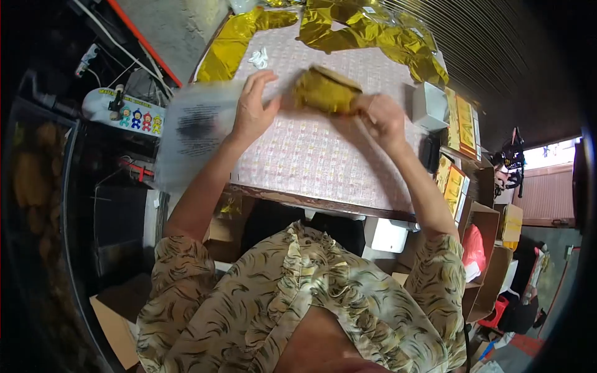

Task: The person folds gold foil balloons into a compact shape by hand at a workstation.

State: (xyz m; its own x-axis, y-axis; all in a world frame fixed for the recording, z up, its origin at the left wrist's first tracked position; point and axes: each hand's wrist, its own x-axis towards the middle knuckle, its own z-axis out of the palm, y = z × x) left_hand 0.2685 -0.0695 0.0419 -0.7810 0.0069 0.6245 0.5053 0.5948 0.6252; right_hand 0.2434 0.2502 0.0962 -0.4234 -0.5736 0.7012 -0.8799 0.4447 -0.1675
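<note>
My right hand grips a gold-wrapped bundle and holds it above a table with a pink checked cloth. My left hand is raised beside the bundle's left end, fingers spread, pinching the edge of a clear plastic bag with dark print on it. The bag hangs blurred over the table's left edge. Whether the bundle sits partly inside the bag's mouth I cannot tell.
Crumpled gold foil sheets lie across the far end of the table. A white box and yellow printed packets stand at the right edge. Open cardboard boxes sit on the floor to the right. A small white scrap lies near the foil.
</note>
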